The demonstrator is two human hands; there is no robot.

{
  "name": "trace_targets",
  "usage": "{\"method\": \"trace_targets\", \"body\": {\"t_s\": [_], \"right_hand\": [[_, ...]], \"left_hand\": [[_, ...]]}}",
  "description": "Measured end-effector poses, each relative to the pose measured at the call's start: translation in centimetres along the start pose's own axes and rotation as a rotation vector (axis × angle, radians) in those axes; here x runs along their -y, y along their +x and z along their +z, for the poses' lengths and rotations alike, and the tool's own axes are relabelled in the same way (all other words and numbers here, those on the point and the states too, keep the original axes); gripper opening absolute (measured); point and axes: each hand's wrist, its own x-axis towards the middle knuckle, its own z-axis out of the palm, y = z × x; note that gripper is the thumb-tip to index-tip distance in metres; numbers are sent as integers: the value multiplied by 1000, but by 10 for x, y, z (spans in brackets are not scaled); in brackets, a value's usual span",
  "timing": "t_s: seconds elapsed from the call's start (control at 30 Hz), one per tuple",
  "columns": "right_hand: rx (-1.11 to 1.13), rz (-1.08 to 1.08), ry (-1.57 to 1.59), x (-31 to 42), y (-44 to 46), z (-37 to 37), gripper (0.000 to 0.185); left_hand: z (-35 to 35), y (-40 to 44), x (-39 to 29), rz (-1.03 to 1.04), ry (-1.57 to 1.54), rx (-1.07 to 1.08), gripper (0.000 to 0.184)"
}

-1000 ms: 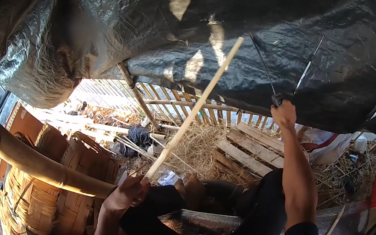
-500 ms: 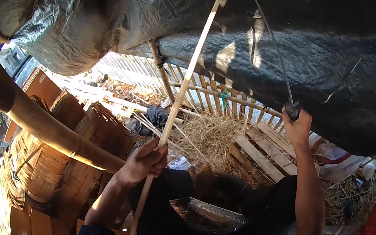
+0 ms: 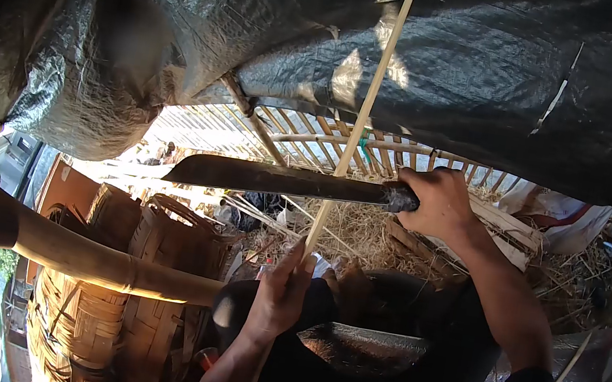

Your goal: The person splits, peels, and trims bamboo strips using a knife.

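My left hand [image 3: 280, 292] is closed around a long pale bamboo strip [image 3: 372, 93], which rises upright and slightly right, its lower part passing below the hand. My right hand [image 3: 436, 201] grips the dark handle of a machete [image 3: 260, 178]. The broad blade lies level, pointing left, and crosses the strip above my left hand, on the near side of it. Whether the blade touches the strip, I cannot tell.
A dark plastic sheet [image 3: 470, 65] hangs across the top. A thick bamboo pole [image 3: 95, 261] runs in from the left, over woven bamboo baskets [image 3: 89, 321]. Beyond are a slatted bamboo fence [image 3: 322, 141], straw and wooden slats [image 3: 505, 222].
The machete has swung down from pointing up to lying level across the strip. My left hand has moved right and slightly down, with the strip now tilted further right than half a second ago.
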Motion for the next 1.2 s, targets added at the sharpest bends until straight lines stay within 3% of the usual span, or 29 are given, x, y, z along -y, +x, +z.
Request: {"method": "trace_targets", "body": {"t_s": [0.23, 0.3, 0.53, 0.63, 0.7, 0.73, 0.8, 0.97, 1.03, 1.1, 1.2], "right_hand": [[10, -28, -69, -4, 1, 10, 45], [30, -86, -83, -6, 3, 10, 46], [217, 47, -52, -18, 13, 14, 41], [112, 3, -133, -39, 9, 18, 42], [99, -43, -171, -56, 7, 21, 45], [148, -6, -210, -60, 6, 20, 46], [145, 7, -225, -73, 1, 16, 50], [160, 80, -328, -96, -11, -2, 51], [135, 288, -339, -113, -22, -9, 50], [132, 304, -344, -119, -29, -11, 49], [90, 298, -346, -107, -31, -13, 47]], "left_hand": [[4, 4, -18, 138, 308, 7, 43], [6, 4, -16, 11, 293, 47, 39], [6, 4, -17, -18, 297, 88, 38], [4, 1, -13, -131, 256, 79, 32], [7, -2, -1, 61, 298, 72, 36], [4, -2, -3, 62, 301, 79, 36], [-3, -2, -9, -128, 247, 159, 37], [-12, -7, 1, 37, 256, 196, 37], [-18, -10, 10, 127, 231, 177, 37], [-16, -10, 13, 221, 268, 166, 36], [-17, -15, 20, 164, 205, 153, 38]]}}
